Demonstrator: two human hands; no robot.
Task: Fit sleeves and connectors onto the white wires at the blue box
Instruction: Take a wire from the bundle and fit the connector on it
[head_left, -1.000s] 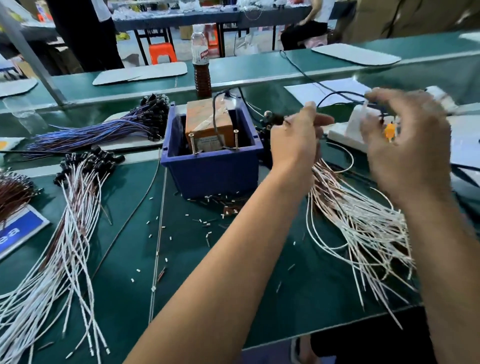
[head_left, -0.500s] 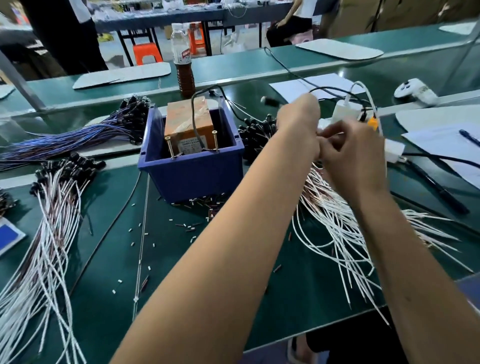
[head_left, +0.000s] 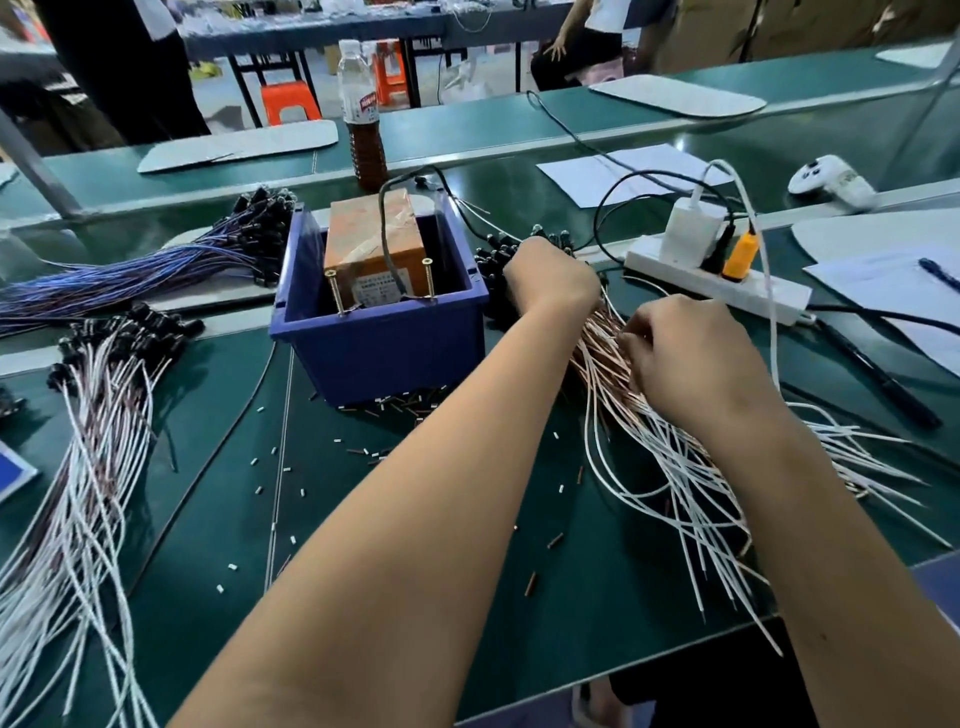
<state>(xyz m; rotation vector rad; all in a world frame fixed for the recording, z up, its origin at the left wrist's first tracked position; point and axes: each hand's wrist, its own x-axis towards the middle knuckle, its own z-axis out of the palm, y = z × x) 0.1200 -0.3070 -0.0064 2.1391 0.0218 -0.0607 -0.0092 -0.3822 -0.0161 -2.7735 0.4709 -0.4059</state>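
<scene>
The blue box (head_left: 384, 343) stands mid-table with an orange-brown block (head_left: 376, 244) and two upright screws inside. Right of it lies a loose bundle of white wires (head_left: 670, 467) with black connectors (head_left: 493, 260) at its far end. My left hand (head_left: 550, 278) is down on the connector end of that bundle, fingers curled and hidden from view. My right hand (head_left: 685, 358) sits a little nearer on the same bundle, fingertips pinching among the wires. Small white and brown sleeves (head_left: 363, 452) are scattered in front of the box.
A second white wire bundle (head_left: 88, 467) lies at the left, blue wires (head_left: 135, 270) behind it. A power strip (head_left: 727, 280) with plugs, papers, a pen (head_left: 878, 379), a bottle (head_left: 366, 130) and a white controller (head_left: 831, 182) sit at the back and right.
Both hands have dropped from mid-air onto the wire bundle right of the box, and have moved apart. The view has shifted right.
</scene>
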